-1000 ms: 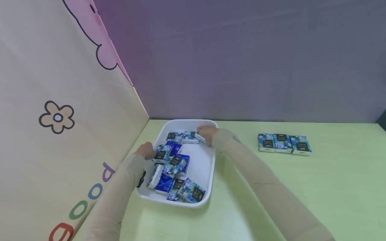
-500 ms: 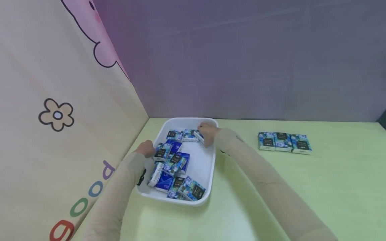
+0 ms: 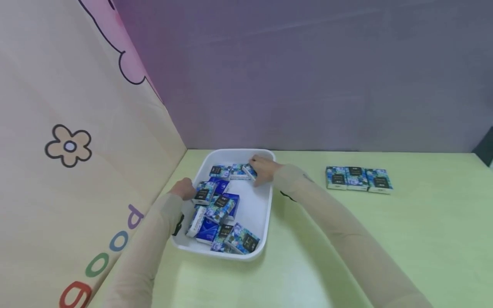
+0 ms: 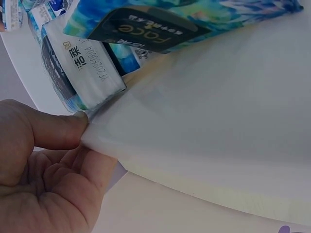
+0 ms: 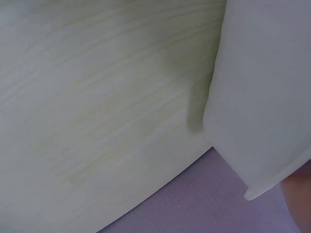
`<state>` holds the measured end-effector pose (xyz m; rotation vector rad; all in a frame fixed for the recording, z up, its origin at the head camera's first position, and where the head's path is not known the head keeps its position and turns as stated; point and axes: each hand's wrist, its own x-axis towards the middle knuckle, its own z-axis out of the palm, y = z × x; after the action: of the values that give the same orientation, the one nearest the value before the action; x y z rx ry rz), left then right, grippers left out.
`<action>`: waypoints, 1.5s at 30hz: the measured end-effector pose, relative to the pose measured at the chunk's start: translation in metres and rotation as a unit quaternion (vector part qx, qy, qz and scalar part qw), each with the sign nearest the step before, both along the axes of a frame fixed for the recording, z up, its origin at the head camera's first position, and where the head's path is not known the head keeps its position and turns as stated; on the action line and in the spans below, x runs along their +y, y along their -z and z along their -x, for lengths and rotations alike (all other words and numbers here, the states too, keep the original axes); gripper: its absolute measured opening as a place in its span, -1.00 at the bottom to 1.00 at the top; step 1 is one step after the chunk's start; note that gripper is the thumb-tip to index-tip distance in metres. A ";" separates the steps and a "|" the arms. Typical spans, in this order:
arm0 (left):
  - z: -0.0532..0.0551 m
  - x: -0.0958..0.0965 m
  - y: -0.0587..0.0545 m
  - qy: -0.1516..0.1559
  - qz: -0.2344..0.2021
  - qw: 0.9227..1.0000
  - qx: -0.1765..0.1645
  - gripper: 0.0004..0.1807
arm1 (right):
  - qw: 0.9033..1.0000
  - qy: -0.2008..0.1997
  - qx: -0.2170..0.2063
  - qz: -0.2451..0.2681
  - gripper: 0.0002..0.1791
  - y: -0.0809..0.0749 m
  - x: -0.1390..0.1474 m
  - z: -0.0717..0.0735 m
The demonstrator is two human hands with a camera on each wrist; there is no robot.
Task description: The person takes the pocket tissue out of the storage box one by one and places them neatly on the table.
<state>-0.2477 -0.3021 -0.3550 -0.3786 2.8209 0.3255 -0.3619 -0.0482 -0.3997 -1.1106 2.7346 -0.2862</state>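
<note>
A white plastic bin (image 3: 215,256) holds several pocket tissue packs, some floral blue and some plain dark blue. My left hand (image 3: 183,189) grips its left rim, the thumb lying inside over the edge in the left wrist view. A floral tissue pack (image 3: 203,193) lies just inside that rim, close to the thumb. My right hand (image 3: 265,169) reaches into the far right corner, its fingers and thumb around a tilted tissue pack (image 3: 249,171). That pack leans by another tissue pack (image 3: 239,172) in the far row. The right wrist view shows mostly the bin's outer wall (image 5: 262,92).
Three floral tissue packs (image 3: 357,178) sit side by side on the pale green table (image 3: 435,231), to the right of the bin. A grey-purple cloth wall (image 3: 308,85) stands behind, and a cream printed wall (image 3: 96,184) rises at the left.
My right thumb has spread a little to the left beside the tilted tissue pack, which stays in the far row. The left hand keeps its grip on the rim. The view has shifted slightly.
</note>
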 end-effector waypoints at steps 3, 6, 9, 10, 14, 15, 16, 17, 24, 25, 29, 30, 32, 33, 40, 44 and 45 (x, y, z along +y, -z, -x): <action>-0.001 0.002 -0.001 -0.007 -0.002 1.000 -0.003 -0.64 | 1.000 0.006 0.005 0.004 0.02 -0.002 0.002 -0.004; -0.002 0.004 -0.003 -0.014 -0.004 1.000 -0.003 -0.62 | 1.000 0.004 0.011 0.009 0.02 -0.006 0.003 -0.009; -0.004 0.005 -0.004 -0.023 -0.010 1.000 -0.004 -0.61 | 1.000 0.001 0.018 0.018 0.01 -0.012 0.004 -0.013; -0.005 0.006 -0.004 -0.027 -0.012 1.000 -0.005 -0.61 | 1.000 -0.001 0.024 0.018 0.01 -0.013 0.005 -0.015; -0.007 0.006 -0.005 -0.025 -0.012 1.000 -0.004 -0.60 | 0.999 -0.007 0.050 0.019 0.00 -0.019 0.007 -0.019; -0.007 0.006 -0.004 -0.020 -0.007 1.000 -0.003 -0.60 | 0.998 -0.008 0.056 0.019 -0.01 -0.020 0.008 -0.020; -0.007 0.005 -0.004 -0.016 -0.005 1.000 -0.003 -0.61 | 0.998 -0.010 0.063 0.015 -0.01 -0.021 0.009 -0.020; -0.007 0.005 -0.004 -0.009 0.000 1.000 -0.002 -0.61 | 0.998 -0.010 0.067 0.015 -0.01 -0.022 0.009 -0.021; -0.003 0.002 -0.002 0.001 0.005 1.000 -0.005 -0.62 | 0.998 0.000 0.062 0.014 -0.01 -0.034 0.014 -0.026; -0.002 0.001 -0.001 0.001 0.005 1.000 -0.004 -0.62 | 0.998 0.003 0.059 0.013 -0.01 -0.036 0.015 -0.027; -0.002 0.001 0.000 0.008 0.007 1.000 0.004 -0.63 | 0.999 0.017 0.049 0.015 0.01 -0.043 0.017 -0.029; -0.002 0.000 0.000 0.013 0.009 1.000 0.007 -0.63 | 0.999 0.022 0.045 0.013 0.01 -0.045 0.017 -0.029; -0.003 0.000 0.000 0.019 0.011 1.000 0.012 -0.63 | 0.999 0.030 0.041 0.011 0.03 -0.048 0.018 -0.029; -0.003 0.001 -0.001 0.022 0.011 1.000 0.015 -0.63 | 0.999 0.034 0.038 0.009 0.03 -0.049 0.018 -0.029; -0.006 0.002 -0.003 0.026 0.017 0.999 0.015 -0.64 | 0.998 0.058 0.028 0.005 0.04 -0.059 0.026 -0.029; -0.005 0.003 -0.003 0.025 0.018 0.999 0.012 -0.65 | 0.997 0.074 0.017 -0.006 0.04 -0.064 0.036 -0.030; -0.005 0.003 -0.003 0.025 0.017 0.999 0.012 -0.65 | 0.997 0.076 0.018 -0.010 0.04 -0.065 0.039 -0.030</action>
<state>-0.2425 -0.2990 -0.3522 -0.3136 2.8564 0.2750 -0.3322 -0.0089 -0.3343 -0.9125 2.8531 -0.2612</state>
